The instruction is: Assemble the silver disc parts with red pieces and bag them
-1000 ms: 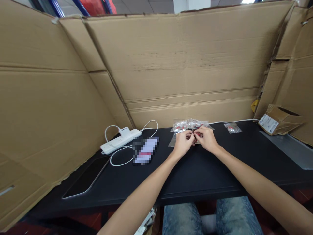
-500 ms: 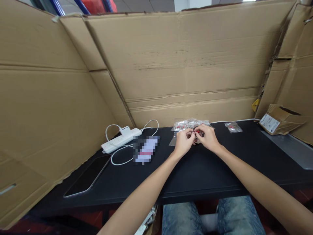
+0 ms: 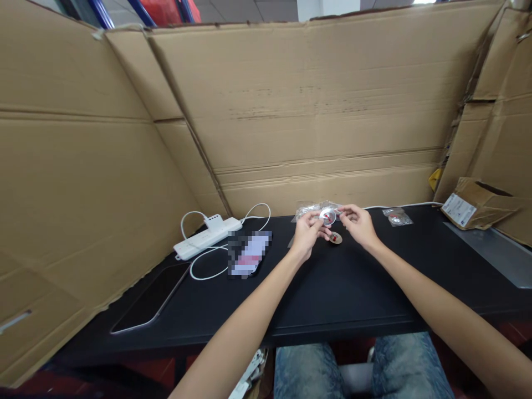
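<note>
My left hand (image 3: 306, 231) pinches a round silvery disc (image 3: 328, 216) with red marks at its middle, tilted up towards me above the table. Just right of the disc is my right hand (image 3: 358, 223), its thumb and forefinger brought close together; whatever is between them is too small to make out. Below the held disc, a second round metal disc (image 3: 336, 238) with a red centre lies on the black table. Behind my hands are several clear plastic packets (image 3: 305, 209), partly hidden by my fingers and the disc.
One more clear packet (image 3: 397, 216) lies to the right, near an open cardboard box (image 3: 477, 202) and a grey flat sheet (image 3: 490, 252). At left are a white power strip (image 3: 208, 238) with cables, a blurred-out phone (image 3: 251, 255) and a dark tablet (image 3: 152, 299). Cardboard walls (image 3: 324, 111) enclose the table.
My hands, earlier together low over the table, have moved apart and slightly up. The silvery disc now shows in my left hand, and the disc on the table is uncovered.
</note>
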`<action>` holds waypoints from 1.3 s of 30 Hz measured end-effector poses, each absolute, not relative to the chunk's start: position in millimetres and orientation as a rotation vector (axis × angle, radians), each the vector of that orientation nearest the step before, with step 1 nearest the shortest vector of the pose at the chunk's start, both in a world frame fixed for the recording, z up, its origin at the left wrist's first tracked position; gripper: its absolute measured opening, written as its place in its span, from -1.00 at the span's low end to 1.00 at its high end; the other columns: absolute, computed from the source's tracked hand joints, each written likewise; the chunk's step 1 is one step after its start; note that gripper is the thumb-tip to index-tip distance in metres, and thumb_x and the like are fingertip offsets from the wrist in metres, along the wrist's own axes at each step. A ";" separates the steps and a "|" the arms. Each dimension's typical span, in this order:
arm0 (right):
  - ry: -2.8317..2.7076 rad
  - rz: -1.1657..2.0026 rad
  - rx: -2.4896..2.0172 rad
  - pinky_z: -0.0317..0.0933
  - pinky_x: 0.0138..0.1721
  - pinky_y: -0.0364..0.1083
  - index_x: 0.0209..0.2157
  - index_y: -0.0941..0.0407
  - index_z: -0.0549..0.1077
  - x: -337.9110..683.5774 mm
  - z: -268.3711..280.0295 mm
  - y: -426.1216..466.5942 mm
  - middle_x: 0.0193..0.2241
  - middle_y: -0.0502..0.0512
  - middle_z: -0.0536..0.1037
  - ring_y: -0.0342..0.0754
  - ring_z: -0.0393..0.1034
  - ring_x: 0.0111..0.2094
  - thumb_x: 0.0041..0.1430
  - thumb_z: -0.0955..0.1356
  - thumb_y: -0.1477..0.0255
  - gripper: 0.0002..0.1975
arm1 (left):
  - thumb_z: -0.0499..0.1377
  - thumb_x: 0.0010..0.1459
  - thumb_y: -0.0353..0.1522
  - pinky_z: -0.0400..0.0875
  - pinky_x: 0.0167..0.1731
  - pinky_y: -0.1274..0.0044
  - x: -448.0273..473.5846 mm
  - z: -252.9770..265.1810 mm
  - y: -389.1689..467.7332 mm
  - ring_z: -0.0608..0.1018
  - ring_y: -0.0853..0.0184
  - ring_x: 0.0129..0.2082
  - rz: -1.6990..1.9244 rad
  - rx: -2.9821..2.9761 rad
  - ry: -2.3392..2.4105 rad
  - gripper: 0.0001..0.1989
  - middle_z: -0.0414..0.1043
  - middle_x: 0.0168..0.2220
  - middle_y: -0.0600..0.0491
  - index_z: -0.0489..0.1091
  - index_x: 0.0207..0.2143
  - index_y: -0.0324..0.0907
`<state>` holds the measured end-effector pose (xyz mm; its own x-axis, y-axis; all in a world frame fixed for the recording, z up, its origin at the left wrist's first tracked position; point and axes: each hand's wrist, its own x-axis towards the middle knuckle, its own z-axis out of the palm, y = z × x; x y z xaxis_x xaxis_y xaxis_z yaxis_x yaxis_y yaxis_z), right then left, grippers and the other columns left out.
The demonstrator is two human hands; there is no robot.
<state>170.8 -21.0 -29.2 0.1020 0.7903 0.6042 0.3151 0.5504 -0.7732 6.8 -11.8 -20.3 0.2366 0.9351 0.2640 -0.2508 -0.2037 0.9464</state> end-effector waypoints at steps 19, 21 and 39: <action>-1.721 0.503 -0.982 0.10 -0.51 -0.14 -0.46 0.12 0.60 179.5 -26.2 -23.3 -0.58 0.02 0.48 -0.14 0.23 -0.58 0.05 0.44 0.29 -0.82 | 0.22 -0.05 -0.44 0.19 -0.71 0.62 5.3 -11.7 -15.3 0.38 0.45 -0.70 1.110 1.162 0.612 -0.72 0.35 -0.59 0.14 0.39 -0.21 -0.23; -1.711 0.534 -0.977 0.11 -0.50 -0.13 -0.46 0.11 0.60 180.3 -25.2 -23.3 -0.60 0.01 0.47 -0.14 0.21 -0.58 0.03 0.45 0.30 -0.84 | 0.23 -0.05 -0.44 0.19 -0.70 0.62 5.4 -12.2 -15.5 0.38 0.45 -0.70 1.108 1.163 0.606 -0.71 0.35 -0.58 0.13 0.39 -0.20 -0.23; -1.346 1.312 -0.763 0.37 -0.37 -0.14 -0.17 0.14 0.51 166.7 -30.0 -31.3 -0.35 0.09 0.58 -0.15 0.47 -0.44 0.03 0.50 0.20 -0.62 | 0.34 -0.05 -0.30 0.22 -0.68 0.62 8.3 -20.7 -14.6 0.39 0.44 -0.67 1.093 1.161 0.637 -0.65 0.31 -0.59 0.17 0.27 -0.27 -0.20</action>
<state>166.7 -31.3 -30.0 -0.2375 0.9400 0.2448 -0.2208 0.1932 -0.9560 8.3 -14.6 -20.7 0.3783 0.9170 0.1262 -0.3422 0.0118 0.9396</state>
